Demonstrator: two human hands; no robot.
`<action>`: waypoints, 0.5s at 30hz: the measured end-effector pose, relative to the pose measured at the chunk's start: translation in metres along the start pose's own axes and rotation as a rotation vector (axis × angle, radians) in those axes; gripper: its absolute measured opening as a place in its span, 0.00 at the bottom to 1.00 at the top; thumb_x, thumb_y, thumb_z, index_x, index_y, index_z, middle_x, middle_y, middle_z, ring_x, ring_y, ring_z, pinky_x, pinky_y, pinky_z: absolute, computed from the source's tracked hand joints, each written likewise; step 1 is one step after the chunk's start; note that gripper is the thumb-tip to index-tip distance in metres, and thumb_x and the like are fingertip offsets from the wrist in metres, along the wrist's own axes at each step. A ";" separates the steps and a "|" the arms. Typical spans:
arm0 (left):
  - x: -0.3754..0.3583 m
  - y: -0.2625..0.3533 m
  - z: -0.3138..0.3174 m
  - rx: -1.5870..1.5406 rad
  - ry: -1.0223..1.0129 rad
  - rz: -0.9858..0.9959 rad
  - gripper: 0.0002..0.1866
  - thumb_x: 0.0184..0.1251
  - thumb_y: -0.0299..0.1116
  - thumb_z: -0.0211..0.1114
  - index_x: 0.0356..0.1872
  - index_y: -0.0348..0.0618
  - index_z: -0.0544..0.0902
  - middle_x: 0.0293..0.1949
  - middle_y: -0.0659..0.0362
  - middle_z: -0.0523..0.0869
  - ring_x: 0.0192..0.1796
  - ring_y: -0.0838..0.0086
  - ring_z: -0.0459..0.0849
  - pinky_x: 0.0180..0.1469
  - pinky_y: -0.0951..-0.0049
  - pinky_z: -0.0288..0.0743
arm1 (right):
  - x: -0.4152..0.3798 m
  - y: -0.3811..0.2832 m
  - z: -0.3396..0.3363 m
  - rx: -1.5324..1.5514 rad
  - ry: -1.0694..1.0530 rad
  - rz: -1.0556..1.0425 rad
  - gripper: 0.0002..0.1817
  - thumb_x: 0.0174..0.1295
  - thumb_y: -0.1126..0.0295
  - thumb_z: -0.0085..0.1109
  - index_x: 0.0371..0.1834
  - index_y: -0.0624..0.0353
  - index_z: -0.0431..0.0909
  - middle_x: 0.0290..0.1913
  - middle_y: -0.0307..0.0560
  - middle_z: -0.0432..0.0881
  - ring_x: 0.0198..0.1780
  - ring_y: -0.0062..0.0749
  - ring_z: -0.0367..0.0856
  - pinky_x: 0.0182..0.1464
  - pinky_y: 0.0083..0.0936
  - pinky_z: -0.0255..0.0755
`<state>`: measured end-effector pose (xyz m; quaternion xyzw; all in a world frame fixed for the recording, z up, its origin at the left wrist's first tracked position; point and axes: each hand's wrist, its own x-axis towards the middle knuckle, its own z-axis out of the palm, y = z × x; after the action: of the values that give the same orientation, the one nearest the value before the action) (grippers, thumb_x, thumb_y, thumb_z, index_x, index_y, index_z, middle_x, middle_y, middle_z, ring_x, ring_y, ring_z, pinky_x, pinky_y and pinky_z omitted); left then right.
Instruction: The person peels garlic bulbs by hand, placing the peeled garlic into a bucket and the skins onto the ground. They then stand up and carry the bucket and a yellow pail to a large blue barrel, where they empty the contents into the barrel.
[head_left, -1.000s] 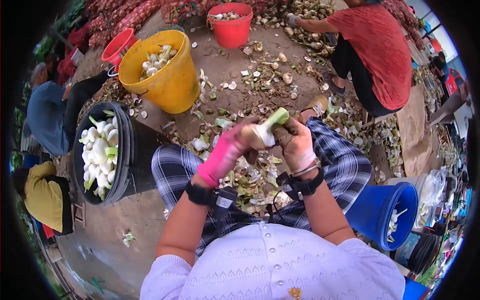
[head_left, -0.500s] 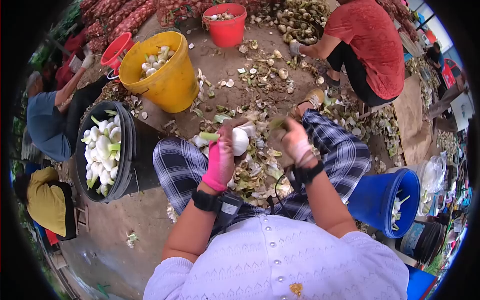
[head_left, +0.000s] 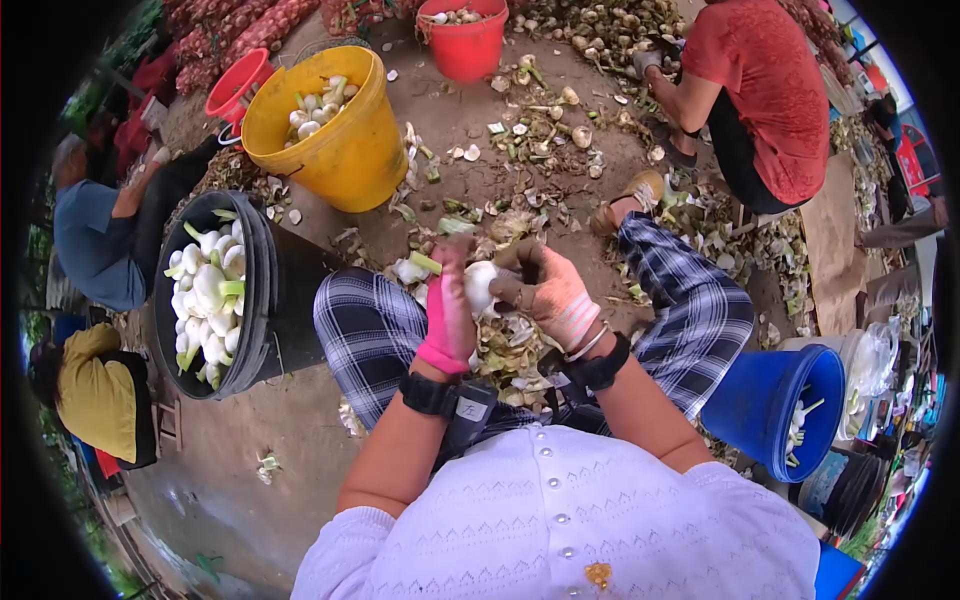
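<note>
Between my hands is a white garlic bulb [head_left: 480, 284], its pale green stem poking out on the left. My left hand [head_left: 453, 305], in a pink glove with bare, dirty fingers, is wrapped round the bulb and stem. My right hand [head_left: 545, 295], in a pale orange and white glove, has its thumb and fingertips curled against the bulb's right side; whether a bit of skin is pinched there is too small to tell. Loose garlic skins [head_left: 512, 362] lie in a heap below, between my knees.
A black bucket [head_left: 262, 300] of cleaned garlic stands at left, a yellow bucket [head_left: 375, 150] beyond it. A red bucket [head_left: 468, 50] is at the back, a blue bucket [head_left: 750, 410] at right. A person in red [head_left: 765, 100] crouches at the far right.
My right hand has come in from the right and now touches the bulb with its fingertips. My left hand keeps hold of the bulb. The whole view has shifted slightly.
</note>
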<state>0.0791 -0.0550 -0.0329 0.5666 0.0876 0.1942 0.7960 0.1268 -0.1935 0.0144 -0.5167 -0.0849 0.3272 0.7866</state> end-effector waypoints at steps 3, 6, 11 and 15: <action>0.000 0.009 -0.002 -0.173 -0.032 -0.601 0.26 0.72 0.55 0.47 0.51 0.40 0.75 0.42 0.60 0.81 0.42 0.77 0.80 0.40 0.73 0.76 | 0.013 0.006 -0.011 -0.070 0.193 -0.003 0.13 0.55 0.75 0.65 0.41 0.65 0.74 0.33 0.43 0.78 0.36 0.27 0.79 0.35 0.25 0.79; 0.008 0.004 0.018 -0.143 0.138 -0.337 0.20 0.71 0.48 0.51 0.49 0.40 0.76 0.40 0.60 0.79 0.39 0.79 0.78 0.41 0.76 0.74 | 0.017 -0.007 -0.007 0.200 0.164 0.129 0.11 0.58 0.74 0.62 0.40 0.63 0.72 0.34 0.44 0.79 0.35 0.30 0.80 0.35 0.34 0.83; 0.035 0.020 0.011 -0.466 -0.016 -0.343 0.21 0.69 0.46 0.57 0.53 0.39 0.73 0.45 0.58 0.80 0.47 0.73 0.79 0.52 0.70 0.74 | 0.042 -0.008 -0.011 0.185 0.097 0.124 0.11 0.59 0.71 0.62 0.41 0.60 0.72 0.33 0.41 0.77 0.35 0.28 0.80 0.33 0.34 0.83; 0.074 0.023 0.006 -0.826 0.092 -0.401 0.22 0.67 0.47 0.57 0.55 0.44 0.73 0.49 0.56 0.80 0.50 0.66 0.80 0.54 0.62 0.76 | 0.096 0.009 -0.034 0.683 0.027 0.185 0.08 0.62 0.69 0.59 0.41 0.59 0.74 0.31 0.39 0.76 0.31 0.25 0.77 0.39 0.34 0.82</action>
<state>0.1432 -0.0232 -0.0035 0.1645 0.1460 0.0798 0.9722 0.2131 -0.1594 -0.0288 -0.2337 0.0870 0.3997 0.8821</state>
